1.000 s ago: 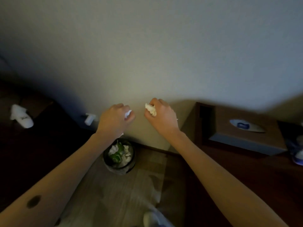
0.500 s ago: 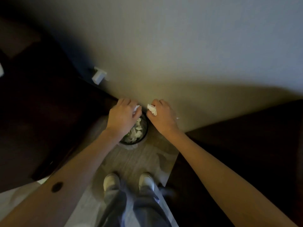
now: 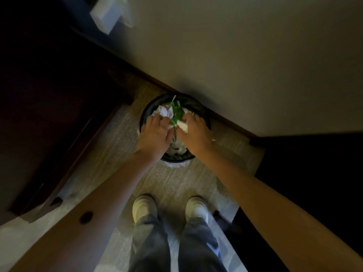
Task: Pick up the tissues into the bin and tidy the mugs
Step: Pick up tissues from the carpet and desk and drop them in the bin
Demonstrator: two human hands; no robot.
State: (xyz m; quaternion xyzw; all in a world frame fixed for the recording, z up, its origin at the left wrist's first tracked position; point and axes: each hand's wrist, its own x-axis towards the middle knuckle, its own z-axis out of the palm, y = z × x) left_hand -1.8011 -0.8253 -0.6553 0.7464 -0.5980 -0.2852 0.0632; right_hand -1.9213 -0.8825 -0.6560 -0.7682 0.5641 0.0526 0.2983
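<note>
Over the black bin [image 3: 176,159] on the pale wood-look floor [image 3: 172,183] beside the wall [image 3: 235,55], the right hand [image 3: 196,134] pinches a white tissue [image 3: 183,126]; whether the left hand [image 3: 155,134] holds anything cannot be told

place: home-like room | cues: plain wall [image 3: 255,55], skirting board [image 3: 225,119], wood-look floor [image 3: 121,146], dark wooden furniture [image 3: 49,114], small waste bin [image 3: 196,106]

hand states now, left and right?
Left hand: over the bin, fingers curled; grip cannot be told.
Right hand: holding a crumpled tissue.
</note>
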